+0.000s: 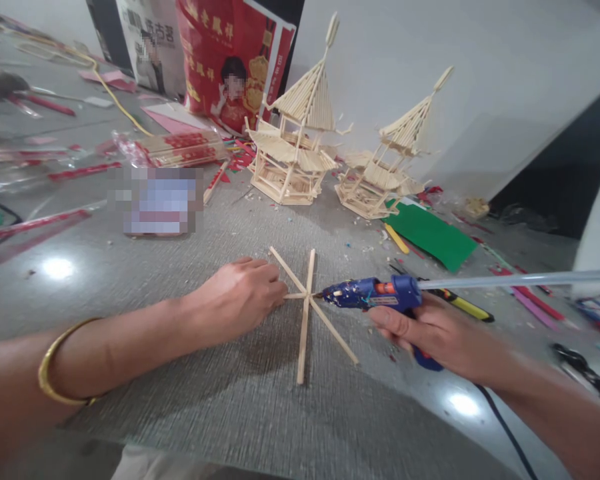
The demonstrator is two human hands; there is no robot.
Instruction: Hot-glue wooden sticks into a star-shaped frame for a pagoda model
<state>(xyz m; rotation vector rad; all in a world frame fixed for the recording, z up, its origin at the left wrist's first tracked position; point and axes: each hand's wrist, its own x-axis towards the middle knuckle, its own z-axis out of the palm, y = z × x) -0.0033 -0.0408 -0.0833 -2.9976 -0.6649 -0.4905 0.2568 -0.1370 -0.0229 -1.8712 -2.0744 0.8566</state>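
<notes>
Thin wooden sticks (304, 340) lie crossed in a star shape on the grey table. My left hand (247, 290), with a gold bangle at the wrist, is closed on the left end of a short stick (295, 296) that reaches the star's centre. My right hand (425, 333) is wrapped round a blue glue gun (360, 293). The gun's nozzle is at the centre of the star, from the right. A long clear glue stick (510, 279) sticks out of the gun's back.
Two stick-built pagoda models (293, 160) (380, 180) stand behind. A blurred-out phone-like object (163, 203) and wrapped sticks (180, 148) lie back left. Green sheet (433, 233), yellow-black cutter (467, 307) and a cable (505, 427) are at right; a red bag (230, 67) stands behind.
</notes>
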